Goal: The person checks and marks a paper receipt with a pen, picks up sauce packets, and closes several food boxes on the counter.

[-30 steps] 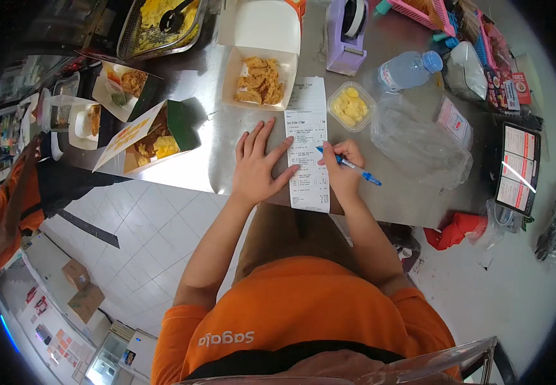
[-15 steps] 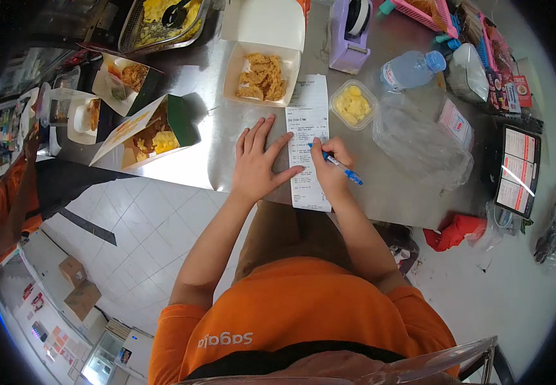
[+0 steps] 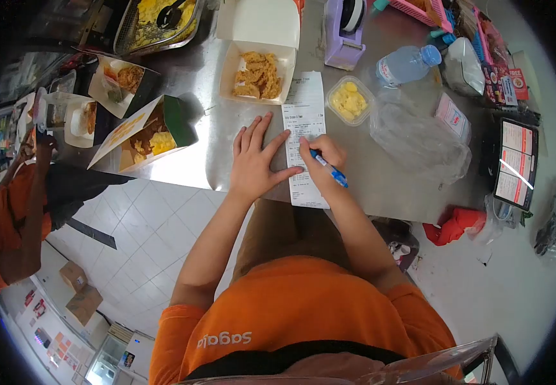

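A long printed receipt [image 3: 305,192] lies flat on the steel table in front of me. My left hand [image 3: 255,157] is spread out, with its thumb and a fingertip on the receipt's left edge and the palm on the metal. A blue pen [image 3: 336,174] is gripped in my right hand [image 3: 323,157], which rests on the receipt's right side; the pen's tip is hidden by the fingers. Just beyond the receipt stand an open carton [image 3: 257,72] of fried pieces and a clear tub [image 3: 350,101] of yellow chunks.
Left are open food boxes [image 3: 156,138] and a metal tray [image 3: 156,32] of yellow food with a black spoon. Right are a purple tape dispenser [image 3: 344,38], a water bottle [image 3: 406,66], a plastic bag [image 3: 419,144] and a tablet [image 3: 515,165]. Another person [image 3: 18,212] stands far left.
My right hand has shifted slightly left along the receipt, and the pen has tilted. The other person at the far left has moved closer to the table, one arm now reaching toward it.
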Motion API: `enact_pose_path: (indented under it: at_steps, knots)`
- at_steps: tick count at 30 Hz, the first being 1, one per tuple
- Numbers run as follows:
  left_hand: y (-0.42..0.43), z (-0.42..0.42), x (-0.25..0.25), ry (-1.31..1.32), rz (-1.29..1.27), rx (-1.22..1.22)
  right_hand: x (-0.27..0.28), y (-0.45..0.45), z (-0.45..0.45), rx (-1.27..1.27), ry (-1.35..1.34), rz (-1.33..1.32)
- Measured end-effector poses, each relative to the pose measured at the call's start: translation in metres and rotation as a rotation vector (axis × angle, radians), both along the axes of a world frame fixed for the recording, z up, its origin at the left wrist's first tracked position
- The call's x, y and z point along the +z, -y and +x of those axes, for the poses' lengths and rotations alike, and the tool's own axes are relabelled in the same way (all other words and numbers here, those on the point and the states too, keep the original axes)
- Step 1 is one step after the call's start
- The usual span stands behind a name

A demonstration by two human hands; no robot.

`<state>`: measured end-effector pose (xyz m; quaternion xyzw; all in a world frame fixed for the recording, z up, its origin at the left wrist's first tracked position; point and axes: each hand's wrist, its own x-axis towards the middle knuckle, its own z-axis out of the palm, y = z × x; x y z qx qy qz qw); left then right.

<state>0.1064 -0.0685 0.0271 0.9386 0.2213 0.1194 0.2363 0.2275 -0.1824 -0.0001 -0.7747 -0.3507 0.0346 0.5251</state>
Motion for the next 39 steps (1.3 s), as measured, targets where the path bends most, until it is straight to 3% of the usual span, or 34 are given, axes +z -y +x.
enact_pose_path:
  at_steps: [1, 5, 8, 11, 14, 23, 26, 38, 39]
  knots:
    - [0.0, 0.0, -0.001, 0.004, 0.002, 0.0, 0.002, 0.0, 0.001, 0.054, -0.005, 0.021]
    - [0.0, 0.0, -0.001, 0.001, 0.007, -0.003, -0.013, 0.02, 0.004, -0.268, -0.321, 0.201]
    - [0.0, 0.0, 0.0, -0.035, 0.012, -0.003, 0.001, 0.035, 0.005, -0.283, -0.534, 0.17]
    - [0.0, 0.001, 0.002, -0.021, 0.016, -0.006, -0.004, 0.042, 0.003, -0.256, -0.53, 0.178]
    - [0.001, 0.001, 0.001, -0.015, 0.007, -0.002, -0.021, 0.042, 0.002, -0.201, -0.346, 0.155]
    - [0.0, 0.0, -0.001, 0.005, 0.011, 0.003, -0.01, 0.031, -0.001, -0.156, -0.23, 0.1]
    - [0.0, 0.001, 0.001, 0.005, 0.005, 0.003, -0.015, 0.022, 0.002, -0.29, -0.325, 0.098]
    - [0.001, 0.0, 0.003, -0.012, -0.003, 0.008, -0.013, 0.021, 0.007, -0.154, -0.334, 0.131]
    - [0.003, -0.001, 0.003, -0.03, -0.015, 0.011, -0.008, 0.025, 0.008, -0.143, -0.446, 0.14]
